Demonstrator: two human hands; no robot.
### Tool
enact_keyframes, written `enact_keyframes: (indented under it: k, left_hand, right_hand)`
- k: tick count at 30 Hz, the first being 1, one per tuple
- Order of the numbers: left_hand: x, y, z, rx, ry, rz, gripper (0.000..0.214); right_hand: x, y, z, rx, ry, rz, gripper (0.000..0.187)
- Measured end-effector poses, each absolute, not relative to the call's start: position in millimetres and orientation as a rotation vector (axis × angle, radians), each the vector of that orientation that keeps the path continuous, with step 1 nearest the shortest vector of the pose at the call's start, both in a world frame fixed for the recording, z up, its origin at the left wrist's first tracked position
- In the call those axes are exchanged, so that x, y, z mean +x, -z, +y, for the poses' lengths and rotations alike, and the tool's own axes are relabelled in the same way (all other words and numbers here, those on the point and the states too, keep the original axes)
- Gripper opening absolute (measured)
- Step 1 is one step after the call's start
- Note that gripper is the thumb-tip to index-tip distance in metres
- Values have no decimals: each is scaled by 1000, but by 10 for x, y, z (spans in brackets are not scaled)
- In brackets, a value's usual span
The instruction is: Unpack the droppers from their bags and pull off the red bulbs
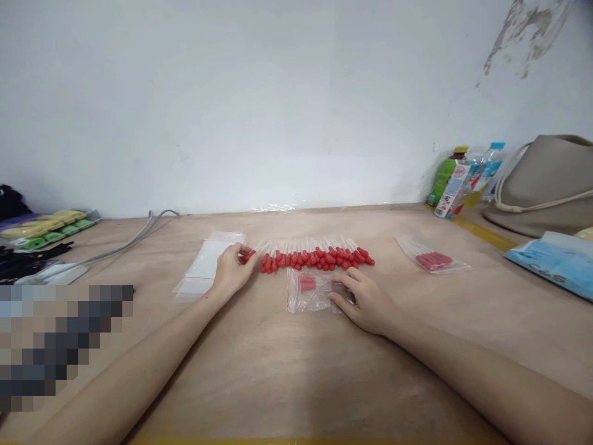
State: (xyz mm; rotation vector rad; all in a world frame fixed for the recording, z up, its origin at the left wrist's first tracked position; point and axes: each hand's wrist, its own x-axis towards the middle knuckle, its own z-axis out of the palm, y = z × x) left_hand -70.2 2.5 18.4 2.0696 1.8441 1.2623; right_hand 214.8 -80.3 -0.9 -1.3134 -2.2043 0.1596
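Observation:
A row of several clear droppers with red rubber bulbs (319,256) lies across the middle of the wooden table (287,371). My left hand (231,271) is at the row's left end, fingers pinched on one red-bulbed dropper (249,254). My right hand (365,300) rests on a small clear plastic bag (309,292) in front of the row, fingers holding its right side; a red piece shows inside the bag.
A stack of empty clear bags (206,264) lies left of my left hand. A filled bag with red bulbs (433,261) sits to the right. Bottles (456,179), a beige bag (549,185) and a blue packet (553,262) stand far right; a grey cable (125,244) and tools far left.

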Motion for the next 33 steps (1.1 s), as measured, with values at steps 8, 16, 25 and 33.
enact_keyframes:
  k: [8, 16, 25, 33]
  left_hand:
    - [-689, -219, -38, 2086, -1064, 1818, 36]
    - [-680, -189, -35, 2150, -1034, 1769, 32]
    - [-383, -230, -459, 2598, -1159, 1277, 15]
    - [-121, -185, -594, 2405, -835, 1126, 25]
  right_hand:
    - [2143, 18, -795, -1316, -155, -2200, 25]
    - [2138, 7, -799, -1303, -167, -2200, 25]
    - [2155, 7, -789, -1275, -219, -2205, 25]
    - [2180, -40, -771, -1217, -344, -2198, 21]
